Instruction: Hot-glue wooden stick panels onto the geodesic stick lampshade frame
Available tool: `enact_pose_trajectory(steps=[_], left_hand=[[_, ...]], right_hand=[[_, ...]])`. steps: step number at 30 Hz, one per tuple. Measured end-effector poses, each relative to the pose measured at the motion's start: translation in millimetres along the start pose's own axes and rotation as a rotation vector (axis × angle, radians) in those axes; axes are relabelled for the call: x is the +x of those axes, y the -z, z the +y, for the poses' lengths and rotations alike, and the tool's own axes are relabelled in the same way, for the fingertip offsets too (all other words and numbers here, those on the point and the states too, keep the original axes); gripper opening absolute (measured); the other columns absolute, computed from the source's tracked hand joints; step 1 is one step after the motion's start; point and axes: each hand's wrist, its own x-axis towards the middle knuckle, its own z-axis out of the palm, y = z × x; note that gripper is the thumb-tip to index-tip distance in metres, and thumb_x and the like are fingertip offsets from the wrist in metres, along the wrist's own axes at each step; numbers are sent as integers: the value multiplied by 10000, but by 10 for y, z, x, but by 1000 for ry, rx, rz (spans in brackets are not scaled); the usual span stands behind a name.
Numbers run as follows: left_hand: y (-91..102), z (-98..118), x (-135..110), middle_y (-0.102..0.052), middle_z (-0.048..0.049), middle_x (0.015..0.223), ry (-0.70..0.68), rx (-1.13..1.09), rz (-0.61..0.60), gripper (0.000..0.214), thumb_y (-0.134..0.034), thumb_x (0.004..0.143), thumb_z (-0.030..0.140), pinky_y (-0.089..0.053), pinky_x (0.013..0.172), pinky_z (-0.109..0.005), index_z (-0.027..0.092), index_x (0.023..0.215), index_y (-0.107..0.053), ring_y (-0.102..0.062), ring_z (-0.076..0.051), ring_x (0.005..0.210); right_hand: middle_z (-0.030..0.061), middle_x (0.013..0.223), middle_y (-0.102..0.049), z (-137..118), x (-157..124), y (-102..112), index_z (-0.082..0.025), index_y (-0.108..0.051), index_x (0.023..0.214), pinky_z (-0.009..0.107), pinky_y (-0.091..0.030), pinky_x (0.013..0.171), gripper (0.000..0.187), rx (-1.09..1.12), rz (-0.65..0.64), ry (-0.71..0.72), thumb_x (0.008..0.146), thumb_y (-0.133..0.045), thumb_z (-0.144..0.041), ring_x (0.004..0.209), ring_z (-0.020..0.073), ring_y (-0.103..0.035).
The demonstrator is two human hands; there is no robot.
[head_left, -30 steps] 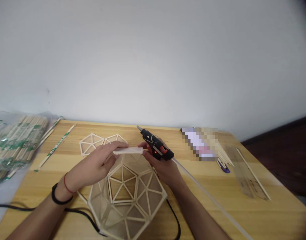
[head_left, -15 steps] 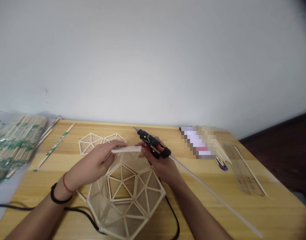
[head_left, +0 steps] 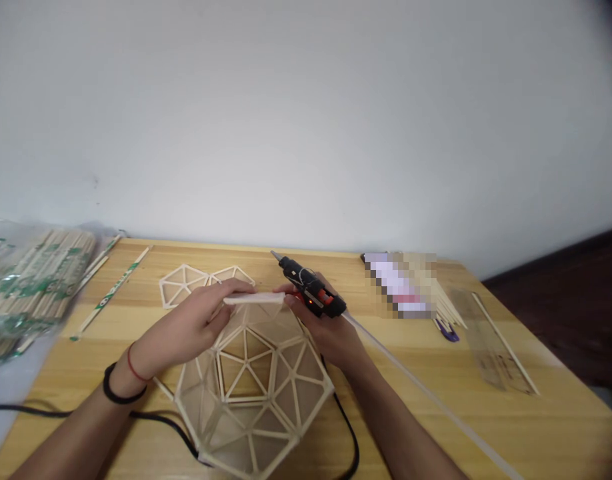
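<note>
A bowl-shaped lattice of pale wooden sticks (head_left: pixel 253 393) stands on the wooden table (head_left: pixel 511 427) in front of me. My left hand (head_left: pixel 191 327) grips its far rim, fingers pinched on the top stick (head_left: pixel 253 299). My right hand (head_left: pixel 326 330) is wrapped round a black hot glue gun (head_left: pixel 311 293) with an orange trigger, its fingertips touching the right end of that same stick. The gun's nozzle points away to the left. A long clear glue stick (head_left: pixel 426 393) trails from the gun's back toward the right.
Two flat stick triangle panels (head_left: pixel 186 283) lie behind the lattice. Packs of wrapped chopsticks (head_left: pixel 31 287) sit at the left, loose ones (head_left: pixel 111 290) beside them. At the right are a blurred packet (head_left: pixel 399 283), loose sticks and a clear ruler (head_left: pixel 489 347). A black cord (head_left: pixel 161 427) runs along the front.
Hardly anything differs: both hands stay on the lattice rim and the glue gun, with only a small shift of the view.
</note>
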Motion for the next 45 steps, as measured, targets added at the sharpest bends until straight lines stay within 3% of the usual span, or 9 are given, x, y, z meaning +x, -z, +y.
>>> enact_pose_trajectory(steps=[7,13,24,33,45], left_hand=[[-14,-25,3,-632,-48,1386,21,-58,-14,394,-384,1016,189,-428,1123,-441,284,1367,-535,-579,-237,1273],[-12,-12,7,-639,-45,1385,16,-53,-3,395,-386,1021,191,-441,1101,-424,279,1373,-541,-584,-230,1264],[-11,47,48,-693,-30,1332,122,-54,-11,355,-416,1024,285,-480,1051,-396,303,1312,-622,-644,-236,1201],[-12,47,41,-672,-42,1375,126,-57,-6,367,-408,1027,279,-464,1072,-385,283,1337,-604,-634,-223,1224],[-41,47,38,-708,-36,1336,93,-30,51,371,-444,1001,234,-527,1010,-347,268,1318,-632,-685,-230,1171]], right_hand=[[55,1018,-752,17,21,26,-230,-638,973,377,-512,883,221,123,-20,-28,840,-738,-375,956,219,-688],[52,1099,-733,16,7,20,-238,-703,1054,357,-489,916,183,24,-96,68,879,-701,-295,1007,213,-654],[52,1036,-736,-19,10,9,-226,-705,1011,339,-497,823,146,5,-79,50,880,-664,-279,910,202,-644],[61,1055,-727,-54,10,11,-218,-701,1011,365,-499,893,168,20,-87,41,873,-646,-297,978,219,-652],[50,1009,-746,-74,-11,-4,-238,-708,981,361,-513,813,169,-39,-39,-4,873,-646,-351,944,236,-664]])
